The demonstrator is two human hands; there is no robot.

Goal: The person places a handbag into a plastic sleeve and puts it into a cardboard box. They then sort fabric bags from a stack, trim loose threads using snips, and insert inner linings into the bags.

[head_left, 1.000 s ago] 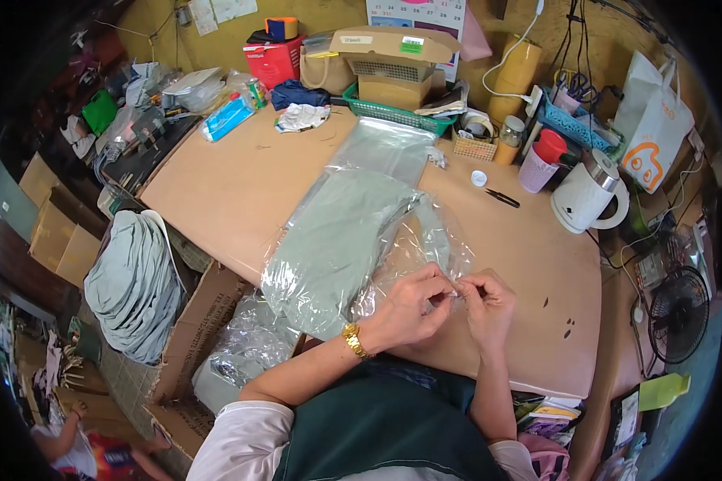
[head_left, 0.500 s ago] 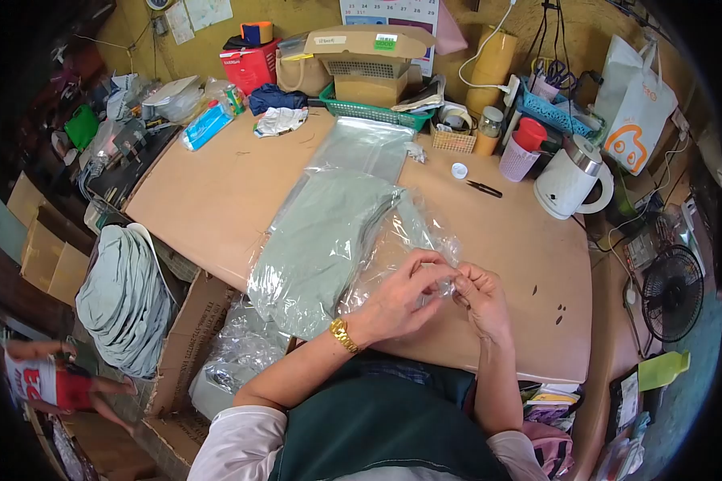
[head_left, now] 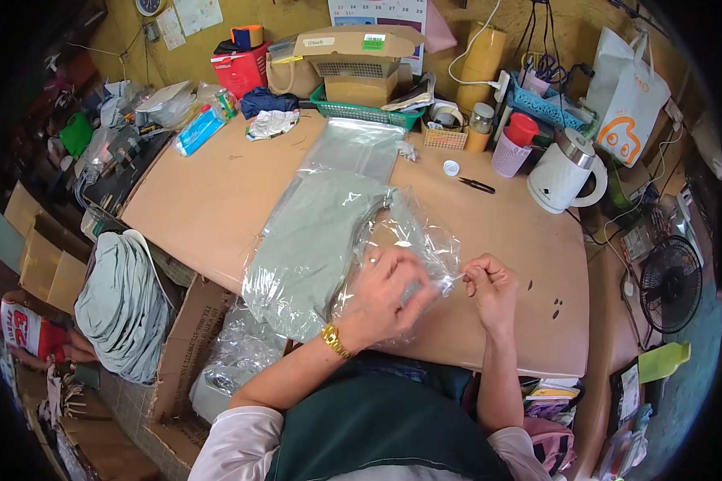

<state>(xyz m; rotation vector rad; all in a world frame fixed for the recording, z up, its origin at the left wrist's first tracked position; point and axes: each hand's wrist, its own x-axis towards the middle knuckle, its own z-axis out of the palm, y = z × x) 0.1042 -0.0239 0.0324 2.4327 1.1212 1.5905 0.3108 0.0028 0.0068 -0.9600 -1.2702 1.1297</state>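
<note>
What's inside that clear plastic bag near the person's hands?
Pale grey-green cloth shows through the clear plastic bag. The cloth's upper surface covers whatever lies beneath, and the left hand blocks another part, so I can't tell what's there.

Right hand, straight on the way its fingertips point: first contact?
Likely the clear plastic, whose twisted end the right hand seems to pinch. The left hand lies roughly beyond, to the left. One view, so depth and exact line are unclear.

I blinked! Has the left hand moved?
Yes, the left hand has moved a bit to the left, farther from the dark spots on the table.
</note>
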